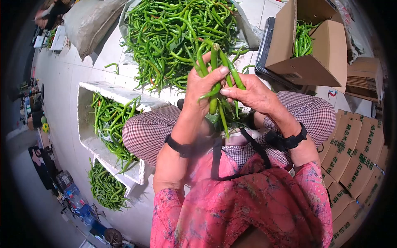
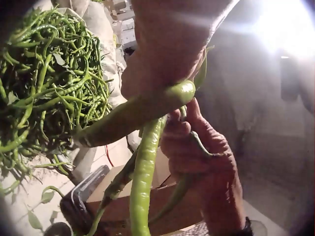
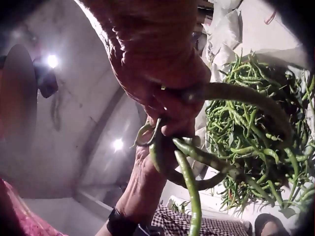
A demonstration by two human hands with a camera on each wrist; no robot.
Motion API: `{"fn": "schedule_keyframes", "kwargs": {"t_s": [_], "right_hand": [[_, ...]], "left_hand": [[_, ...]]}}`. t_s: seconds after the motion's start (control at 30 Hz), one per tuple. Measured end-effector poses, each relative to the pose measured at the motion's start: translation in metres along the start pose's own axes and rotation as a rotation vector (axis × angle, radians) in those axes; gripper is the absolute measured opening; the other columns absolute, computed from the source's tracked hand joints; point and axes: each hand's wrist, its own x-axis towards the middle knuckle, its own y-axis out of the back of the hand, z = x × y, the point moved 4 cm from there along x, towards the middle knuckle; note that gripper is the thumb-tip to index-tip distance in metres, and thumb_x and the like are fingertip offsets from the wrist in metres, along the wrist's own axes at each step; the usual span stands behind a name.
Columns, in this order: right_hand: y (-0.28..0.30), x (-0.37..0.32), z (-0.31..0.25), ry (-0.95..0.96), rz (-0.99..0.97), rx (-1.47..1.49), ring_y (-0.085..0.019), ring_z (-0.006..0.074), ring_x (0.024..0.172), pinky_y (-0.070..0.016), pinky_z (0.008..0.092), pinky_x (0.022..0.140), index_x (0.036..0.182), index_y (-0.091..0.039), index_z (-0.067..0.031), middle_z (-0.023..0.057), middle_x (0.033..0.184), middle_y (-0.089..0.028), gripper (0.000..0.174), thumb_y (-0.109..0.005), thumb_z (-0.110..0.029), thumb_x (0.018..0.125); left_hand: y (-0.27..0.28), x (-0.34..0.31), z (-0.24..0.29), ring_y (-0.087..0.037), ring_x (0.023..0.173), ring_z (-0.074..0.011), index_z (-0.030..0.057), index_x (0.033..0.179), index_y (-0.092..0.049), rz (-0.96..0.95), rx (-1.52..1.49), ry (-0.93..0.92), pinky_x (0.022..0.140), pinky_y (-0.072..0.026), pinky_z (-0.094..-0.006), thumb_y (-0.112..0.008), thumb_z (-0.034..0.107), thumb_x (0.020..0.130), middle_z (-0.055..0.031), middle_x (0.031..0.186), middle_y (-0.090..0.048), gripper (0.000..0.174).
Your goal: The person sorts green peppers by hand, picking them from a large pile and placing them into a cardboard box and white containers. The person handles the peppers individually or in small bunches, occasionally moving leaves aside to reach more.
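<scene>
Both hands are close together over the lap, among long green chili peppers. My left hand (image 1: 199, 87) grips several of them, with its thumb across one thick pepper (image 1: 213, 105). In the left wrist view a long pepper (image 2: 142, 182) hangs down below that hand. At its side, my right hand (image 1: 255, 96) holds a pepper (image 1: 235, 76) between thumb and fingers; its fingertips overlap the left hand's bunch. From the right wrist view, a curved pepper (image 3: 251, 96) sticks out of the right hand. Some fingers are hidden behind the peppers.
A large pile of chili peppers (image 1: 165, 45) lies on a sheet ahead. A white foam box (image 1: 84, 120) with peppers stands at the left, another heap (image 1: 106, 186) near it. An open cardboard box (image 1: 314, 68) is at the right, stacked cartons (image 1: 351, 153) below it.
</scene>
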Motion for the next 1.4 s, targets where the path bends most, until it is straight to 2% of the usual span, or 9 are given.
{"fn": "schedule_keyframes", "kwargs": {"t_s": [0.17,0.53,0.6,0.63,0.8,0.93,1.1,1.27,1.4], "right_hand": [[-0.002,0.003,-0.015,0.003,-0.139,0.590,-0.039,0.0006,0.051,-0.0298,0.0136,0.038,0.111,-0.057,0.0034,0.0039,0.085,-0.060,0.033,-0.054,-0.026,0.097],[-0.001,0.006,-0.026,0.008,-0.080,0.736,-0.033,-0.0001,0.049,-0.0281,0.0132,0.037,0.109,-0.054,0.0040,0.0020,0.081,-0.055,0.023,-0.050,-0.015,0.097],[-0.006,0.010,-0.019,-0.047,-0.068,0.794,-0.034,0.0002,0.049,-0.0282,0.0137,0.037,0.110,-0.054,0.0051,0.0038,0.083,-0.057,0.024,-0.049,-0.014,0.098],[-0.012,0.011,-0.018,-0.075,-0.073,0.800,-0.034,0.0006,0.049,-0.0284,0.0140,0.036,0.108,-0.055,0.0047,0.0054,0.084,-0.058,0.023,-0.049,-0.014,0.098],[-0.061,0.015,-0.025,-0.172,-0.124,0.719,-0.033,0.0003,0.047,-0.0288,0.0136,0.036,0.106,-0.057,0.0018,0.0049,0.080,-0.059,0.020,-0.051,-0.015,0.097],[-0.104,0.017,-0.035,-0.192,-0.271,0.671,-0.034,0.0001,0.048,-0.0288,0.0134,0.037,0.108,-0.054,0.0009,0.0032,0.080,-0.055,0.019,-0.051,-0.014,0.096],[-0.165,0.021,-0.070,-0.191,-0.423,0.580,-0.034,-0.0006,0.048,-0.0271,0.0136,0.036,0.104,-0.053,-0.0002,0.0020,0.079,-0.054,0.017,-0.054,-0.014,0.095],[-0.271,0.038,-0.095,-0.095,-0.642,0.377,-0.041,0.0023,0.055,-0.0333,0.0147,0.046,0.103,-0.053,-0.0029,0.0002,0.082,-0.051,0.023,-0.065,-0.015,0.087],[-0.340,0.033,-0.094,0.140,-0.652,-0.101,-0.055,0.0163,0.067,-0.0464,0.0291,0.061,0.108,-0.052,0.0004,0.0065,0.084,-0.058,0.055,-0.080,-0.031,0.072]], "left_hand": [[-0.003,-0.010,0.060,-0.055,0.058,-0.0063,0.0083,0.103,-0.055,0.016,-0.098,-0.147,0.047,-0.0447,-0.0174,-0.067,0.006,0.081,-0.0004,0.077,-0.059,0.025],[0.127,-0.131,0.291,-0.045,0.062,-0.0024,0.0019,0.121,-0.052,0.172,0.288,-0.402,0.046,-0.0359,-0.0158,-0.058,0.013,0.091,-0.0051,0.090,-0.057,0.032],[0.168,-0.170,0.310,-0.048,0.064,-0.0045,0.0068,0.111,-0.059,0.633,0.865,-0.457,0.049,-0.0374,-0.0192,-0.065,0.026,0.088,-0.0020,0.087,-0.059,0.031],[0.186,-0.185,0.306,-0.052,0.067,-0.0076,0.0112,0.104,-0.063,0.788,0.979,-0.402,0.053,-0.0400,-0.0230,-0.070,0.039,0.083,0.0000,0.085,-0.062,0.036],[0.295,-0.246,0.257,-0.063,0.076,-0.0174,-0.0017,0.126,-0.050,0.949,0.786,-0.158,0.060,-0.0471,-0.0276,-0.077,0.024,0.076,-0.0147,0.099,-0.068,0.062],[0.330,-0.280,0.231,-0.056,0.066,-0.0104,0.0008,0.119,-0.052,0.824,0.177,-0.303,0.048,-0.0419,-0.0171,-0.068,0.014,0.086,-0.0164,0.097,-0.064,0.039],[0.287,-0.293,0.234,-0.044,0.059,-0.0069,0.0002,0.119,-0.051,0.361,-0.260,-0.461,0.046,-0.0384,-0.0179,-0.055,0.015,0.095,-0.0087,0.085,-0.056,0.028],[0.252,-0.296,0.227,-0.042,0.059,-0.0067,0.0017,0.118,-0.052,0.340,-0.352,-0.490,0.047,-0.0377,-0.0188,-0.050,0.016,0.097,-0.0056,0.083,-0.052,0.025],[0.252,-0.300,0.208,-0.046,0.063,-0.0100,0.0056,0.104,-0.054,0.552,-0.334,-0.550,0.054,-0.0424,-0.0232,-0.053,0.017,0.096,-0.0042,0.081,-0.053,0.014]]}}
